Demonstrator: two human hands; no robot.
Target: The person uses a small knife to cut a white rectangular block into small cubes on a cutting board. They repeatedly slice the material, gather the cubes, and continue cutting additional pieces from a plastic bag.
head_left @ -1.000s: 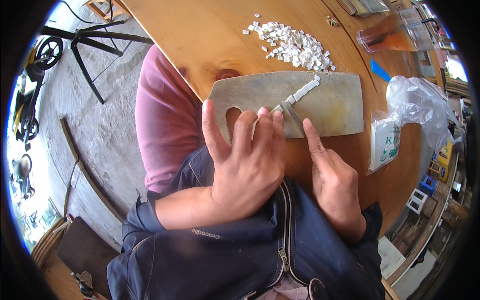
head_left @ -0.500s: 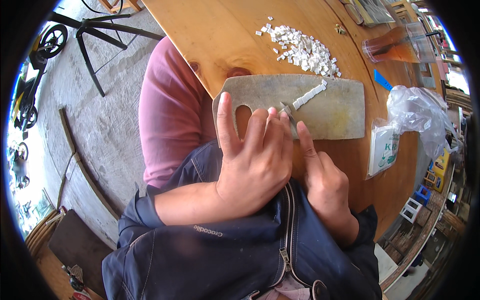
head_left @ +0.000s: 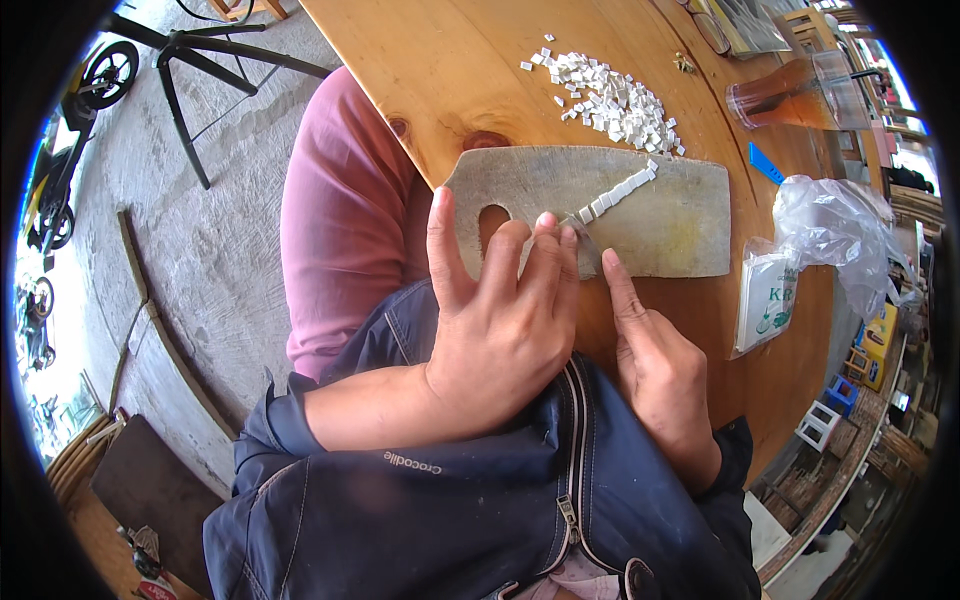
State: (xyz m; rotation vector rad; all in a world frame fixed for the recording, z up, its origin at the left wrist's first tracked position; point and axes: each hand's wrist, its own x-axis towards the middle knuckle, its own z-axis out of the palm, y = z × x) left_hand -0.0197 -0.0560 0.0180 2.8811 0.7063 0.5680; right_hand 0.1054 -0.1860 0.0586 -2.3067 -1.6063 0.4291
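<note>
At frame centre, the left hand (head_left: pixel 503 305), fingers part-spread (any hold hidden), sits beside the knife (head_left: pixel 588 250); the right hand (head_left: pixel 662 370), curled round it, could nick fingertips by slipping

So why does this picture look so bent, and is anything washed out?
In the head view, the fisheye lens bows the right edge of the wooden table and leaves black corners; in the head view, glare whites out the left rim, while the left hand and right hand look fairly sharp.

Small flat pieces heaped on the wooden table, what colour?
The small flat pieces are white, best seen in the head view.
</note>
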